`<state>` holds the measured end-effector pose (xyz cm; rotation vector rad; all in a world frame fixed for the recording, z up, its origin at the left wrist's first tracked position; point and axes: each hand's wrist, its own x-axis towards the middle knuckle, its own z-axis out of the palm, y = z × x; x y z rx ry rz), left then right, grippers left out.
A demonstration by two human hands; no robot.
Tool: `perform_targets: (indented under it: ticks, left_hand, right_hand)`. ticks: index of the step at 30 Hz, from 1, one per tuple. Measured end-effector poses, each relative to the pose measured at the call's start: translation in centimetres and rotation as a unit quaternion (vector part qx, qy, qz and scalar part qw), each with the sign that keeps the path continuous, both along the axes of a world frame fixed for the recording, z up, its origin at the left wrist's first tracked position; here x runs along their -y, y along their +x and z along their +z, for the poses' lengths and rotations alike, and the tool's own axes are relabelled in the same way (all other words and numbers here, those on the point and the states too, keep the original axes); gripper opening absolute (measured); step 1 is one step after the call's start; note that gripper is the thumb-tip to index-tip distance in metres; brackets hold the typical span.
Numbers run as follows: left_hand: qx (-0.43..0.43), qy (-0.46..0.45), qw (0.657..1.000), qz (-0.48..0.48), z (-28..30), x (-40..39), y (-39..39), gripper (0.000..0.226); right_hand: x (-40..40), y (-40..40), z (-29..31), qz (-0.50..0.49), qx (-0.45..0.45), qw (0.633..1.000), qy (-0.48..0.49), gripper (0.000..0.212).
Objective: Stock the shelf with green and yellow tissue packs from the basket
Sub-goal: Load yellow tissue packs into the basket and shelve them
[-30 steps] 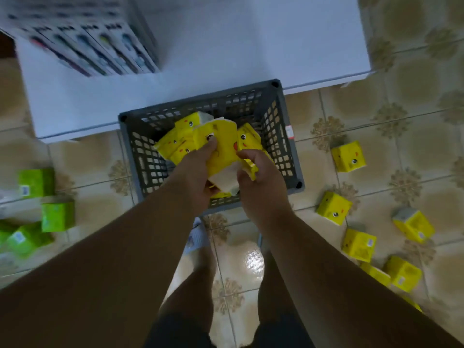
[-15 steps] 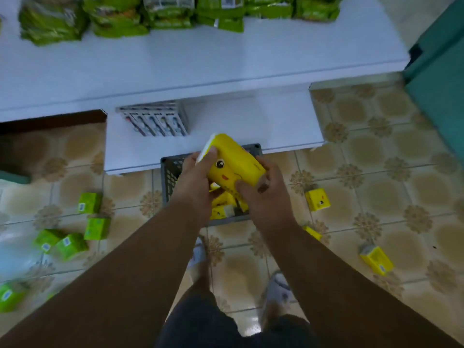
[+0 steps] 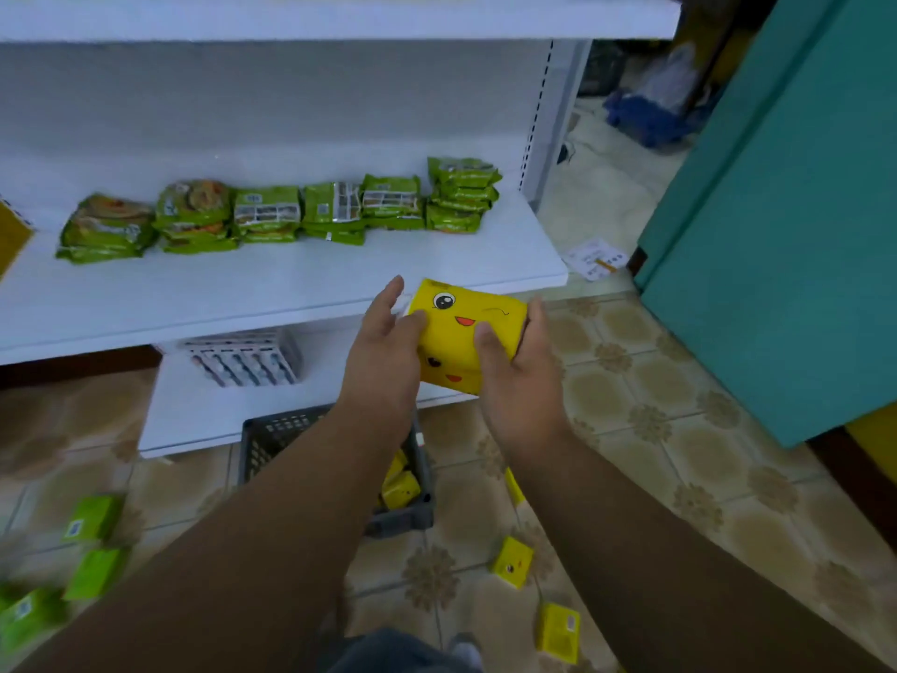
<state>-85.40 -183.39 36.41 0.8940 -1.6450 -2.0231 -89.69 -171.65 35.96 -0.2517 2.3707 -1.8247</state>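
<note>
Head view: a person holds a stack of yellow packs (image 3: 468, 340) between two hands just in front of the shelf (image 3: 291, 289) edge, above the basket (image 3: 279, 432). The left hand (image 3: 383, 352) presses the stack's left side with fingers mostly straight and thumb on its front; the right hand (image 3: 519, 366) wraps the right side, thumb on the front face and fingers curled behind. At least two packs, each printed with a cartoon face, show in the stack, one above the other.

A row of green packets (image 3: 286, 211) lines the back of the shelf, leaving bare board along the front and right. The likely step is to set the stack down there. Doing it well probably means keeping both hands squeezing evenly so the packs do not slip apart, lifting the stack over the shelf lip, lowering it flat on the bare board with the faces outward, and only then letting go.

More yellow packs lie in the basket and loose on the floor (image 3: 631, 429) to the right; green packs (image 3: 92, 519) lie on the floor to the left, so much stocking seems to remain.
</note>
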Motion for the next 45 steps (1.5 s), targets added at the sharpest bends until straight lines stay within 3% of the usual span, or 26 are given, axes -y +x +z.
perform_targets:
  ticks: [6, 11, 17, 21, 27, 33, 37, 41, 43, 45]
  left_hand:
    - [-0.049, -0.075, 0.994, 0.056, 4.5, 0.6, -2.1, 0.032]
    - [-0.098, -0.124, 0.983, 0.094, 9.5, 4.9, -5.6, 0.031]
    - [-0.143, -0.183, 0.968, 0.098, 15.6, 10.3, -11.5, 0.035]
    - [-0.166, -0.201, 0.963, 0.069, 19.3, 12.3, -15.4, 0.037]
    - [-0.162, -0.283, 0.945, 0.025, 23.6, 14.4, -22.6, 0.040]
    - [-0.057, -0.330, 0.941, -0.040, 25.0, 16.7, -30.5, 0.045]
    - [-0.021, -0.306, 0.947, -0.092, 24.5, 18.4, -35.9, 0.046]
    - [0.021, -0.269, 0.957, -0.109, 24.0, 18.6, -41.1, 0.041]
    - [0.038, -0.254, 0.960, -0.114, 23.9, 18.4, -43.8, 0.037]
    - [0.054, -0.251, 0.960, -0.114, 24.0, 18.2, -46.2, 0.038]
  right_hand:
    - [2.9, -2.4, 4.0, -0.054, 0.005, 0.997, -0.047, 0.054]
    - [7.8, -6.3, 8.8, -0.040, -0.053, 0.990, -0.125, 0.040]
    - [13.2, -12.2, 14.9, -0.057, -0.129, 0.978, -0.152, 0.042]
    - [15.1, -16.2, 18.7, -0.079, -0.142, 0.977, -0.140, 0.058]
    - [16.6, -23.1, 23.1, -0.118, -0.187, 0.969, -0.110, 0.042]
    - [17.6, -32.4, 23.8, -0.102, -0.186, 0.977, -0.032, 0.009]
    - [18.0, -39.0, 22.8, -0.071, -0.173, 0.982, 0.005, 0.012]
    - [18.0, -45.2, 22.6, -0.040, -0.163, 0.981, 0.100, 0.033]
    - [17.7, -48.0, 22.5, -0.028, -0.181, 0.966, 0.182, 0.046]
    - [17.0, -49.9, 22.6, -0.044, -0.280, 0.901, 0.327, 0.050]
